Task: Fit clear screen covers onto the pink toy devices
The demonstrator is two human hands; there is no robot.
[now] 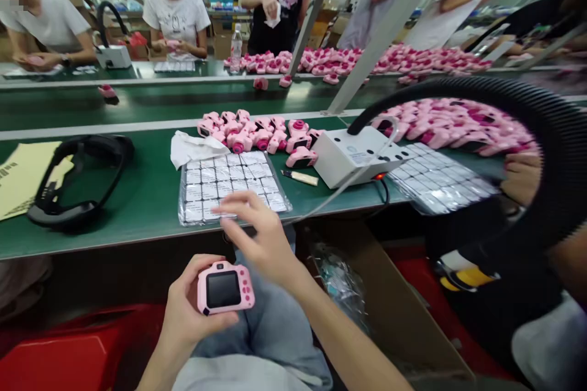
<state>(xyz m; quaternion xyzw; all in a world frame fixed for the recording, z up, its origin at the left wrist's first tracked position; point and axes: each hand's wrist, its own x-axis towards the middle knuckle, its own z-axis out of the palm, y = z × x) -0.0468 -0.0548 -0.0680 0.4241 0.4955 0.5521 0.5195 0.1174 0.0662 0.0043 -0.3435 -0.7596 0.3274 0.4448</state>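
Observation:
My left hand [186, 311] holds a small pink toy camera [224, 288] over my lap, its dark screen facing up. My right hand [259, 233] reaches forward with fingers spread, its fingertips over the near edge of a clear tray of small white squares [229, 183] on the green bench. Whether the fingers pinch a square I cannot tell. A heap of pink toy cameras [261, 133] lies behind the tray, next to a white cloth [192, 148].
A white box [353, 156] with a black ring-shaped hose [557, 153] stands right of the tray. A second tray [435, 180], another person's hand [520, 174], a black headset [76, 177], a brown card [21, 174]. Several people work across the belt with more pink cameras [389, 61].

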